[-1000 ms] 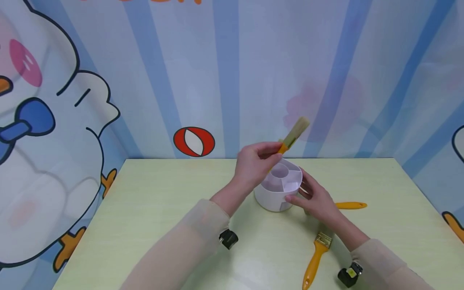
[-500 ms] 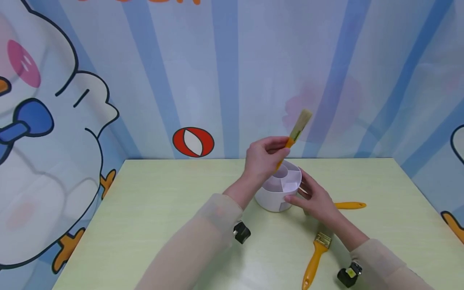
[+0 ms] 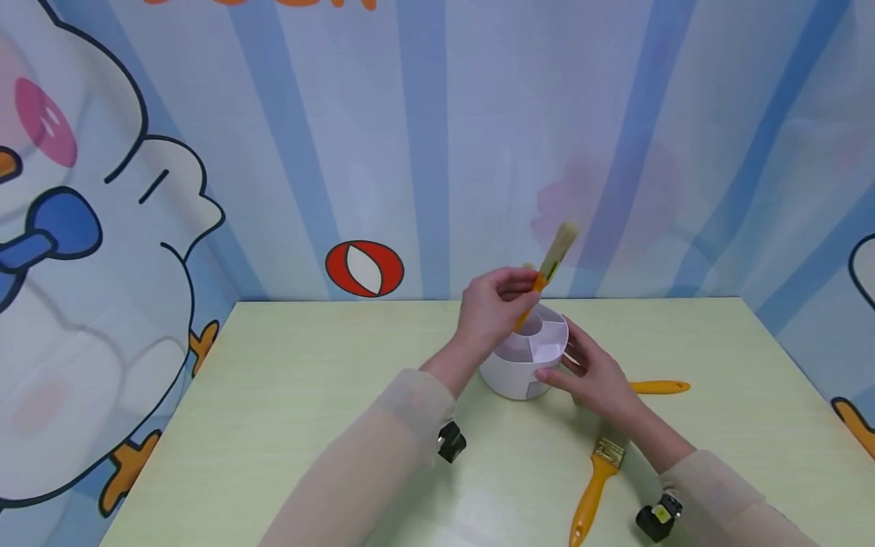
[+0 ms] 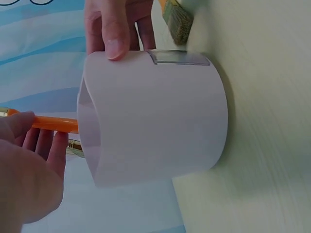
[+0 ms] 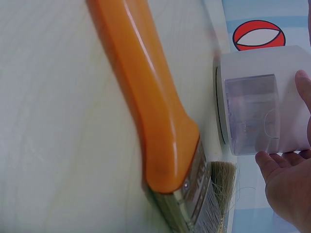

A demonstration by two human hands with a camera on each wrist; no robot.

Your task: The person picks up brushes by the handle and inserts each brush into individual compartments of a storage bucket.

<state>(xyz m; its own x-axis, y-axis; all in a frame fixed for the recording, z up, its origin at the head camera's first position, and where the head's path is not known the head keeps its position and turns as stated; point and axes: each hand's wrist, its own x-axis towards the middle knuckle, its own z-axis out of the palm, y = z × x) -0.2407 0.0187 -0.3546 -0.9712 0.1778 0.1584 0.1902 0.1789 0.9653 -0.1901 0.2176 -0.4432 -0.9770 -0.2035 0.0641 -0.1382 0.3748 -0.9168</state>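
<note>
My left hand [image 3: 495, 308] pinches a paintbrush [image 3: 557, 254] by its orange handle, bristles up. The handle's lower end reaches into the round opening at the middle of a white round desk organizer [image 3: 513, 372] with divided compartments. In the left wrist view, the orange handle [image 4: 56, 124] enters the organizer's open top, and the ferrule of another brush [image 4: 75, 147] shows behind my fingers. My right hand [image 3: 598, 376] holds the organizer at its right side, thumb on the front and fingers around the far side. A clear drawer [image 5: 252, 114] shows on its wall in the right wrist view.
A wide paintbrush [image 3: 596, 486] with an orange handle lies on the pale table [image 3: 328, 425] below my right wrist. Another orange handle [image 3: 661, 387] lies behind that wrist. A printed cloth backdrop [image 3: 478, 152] stands at the table's far edge.
My left hand rose and shifted right with the paintbrush, then came down again, lowering the handle end into the organizer's middle opening. The right hand and the organizer stayed in place.
</note>
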